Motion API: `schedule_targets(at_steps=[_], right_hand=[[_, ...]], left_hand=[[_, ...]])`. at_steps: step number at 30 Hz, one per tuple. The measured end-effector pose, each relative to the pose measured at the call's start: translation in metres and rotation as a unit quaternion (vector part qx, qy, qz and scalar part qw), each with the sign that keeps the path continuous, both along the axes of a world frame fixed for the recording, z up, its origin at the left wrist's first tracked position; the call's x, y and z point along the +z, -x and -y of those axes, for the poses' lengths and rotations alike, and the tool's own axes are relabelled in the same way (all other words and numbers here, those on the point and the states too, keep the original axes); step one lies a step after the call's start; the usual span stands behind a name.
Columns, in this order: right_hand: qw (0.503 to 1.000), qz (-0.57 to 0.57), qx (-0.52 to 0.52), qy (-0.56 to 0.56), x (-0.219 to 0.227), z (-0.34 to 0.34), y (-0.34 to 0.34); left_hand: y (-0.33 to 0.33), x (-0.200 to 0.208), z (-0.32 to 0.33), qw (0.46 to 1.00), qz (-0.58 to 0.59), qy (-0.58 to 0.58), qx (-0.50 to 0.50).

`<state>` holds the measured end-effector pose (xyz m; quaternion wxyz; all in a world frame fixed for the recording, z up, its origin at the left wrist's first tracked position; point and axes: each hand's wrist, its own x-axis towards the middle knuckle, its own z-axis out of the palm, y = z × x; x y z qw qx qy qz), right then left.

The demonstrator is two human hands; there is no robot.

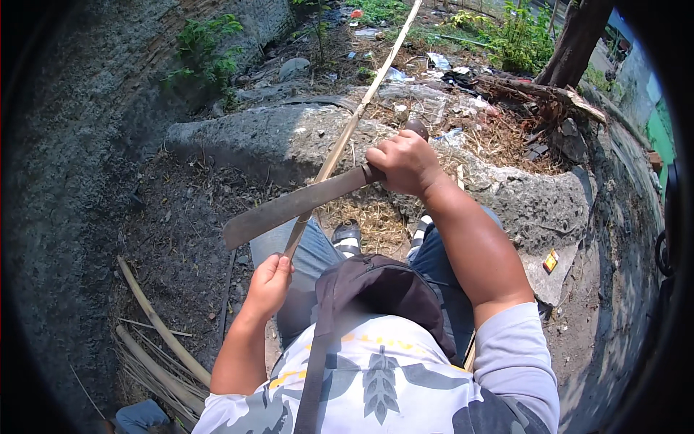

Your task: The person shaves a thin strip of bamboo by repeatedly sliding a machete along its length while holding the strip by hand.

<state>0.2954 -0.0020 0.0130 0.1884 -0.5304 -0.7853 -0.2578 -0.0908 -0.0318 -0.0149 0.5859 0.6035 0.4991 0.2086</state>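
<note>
My right hand (pixel 407 163) is wrapped round the dark wooden handle of a machete (pixel 303 204). Its broad, worn blade points left and lies across a long pale strip (pixel 354 119) that looks like split bamboo or wood. Lower down, my left hand (pixel 270 283) grips the near end of that strip, with the thumb along it. From there the strip slants up and away to the right, past the top edge of the view. The blade crosses over the strip a short way beyond my left fingers; whether its edge bites in cannot be made out.
Long pale strips and stalks (pixel 163 362) lie at the lower left, by a piece of blue denim (pixel 141 416). A rough concrete slab (pixel 275 137) spans the ground ahead. A wall (pixel 65 181) rises on the left, a tree trunk (pixel 578 43) at the far right. A small yellow packet (pixel 551 261) lies right.
</note>
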Motion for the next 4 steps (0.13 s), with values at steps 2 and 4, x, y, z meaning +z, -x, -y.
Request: schedule_targets(at_steps=[2, 4], right_hand=[[0.999, -0.022, -0.016, -0.023, -0.001, -0.003, -0.005], [0.982, -0.115, -0.149, 0.018, -0.003, -0.005, -0.029]], left_hand=[[0.002, -0.003, -0.002, 1.0, 0.002, 0.011, 0.002], [0.007, -0.004, 0.001, 1.0, 0.004, 0.026, -0.002]])
